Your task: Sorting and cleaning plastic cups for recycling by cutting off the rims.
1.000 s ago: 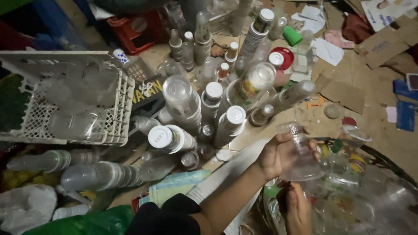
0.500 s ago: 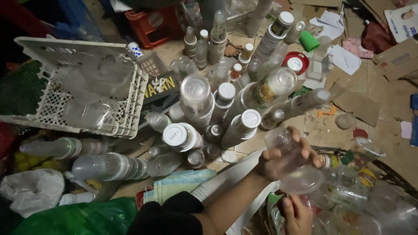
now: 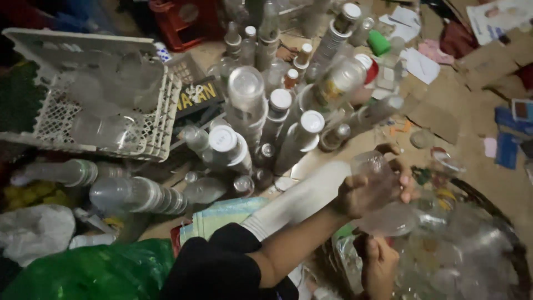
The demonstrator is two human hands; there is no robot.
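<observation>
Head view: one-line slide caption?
Left hand lifts a clear plastic cup above a bin of cups, beside stacked cup columns.

Dim, warm indoor light falls from above, brightest on the white caps of the stacked cups (image 3: 261,105) at centre. The corners fall into deep shadow, darkest at upper left beyond the white crate (image 3: 161,119). Faint glare glints on the clear plastic in the basket (image 3: 513,244). The whole frame is soft; the left hand (image 3: 369,191) shows motion blur. Lines bend toward the edges.
</observation>
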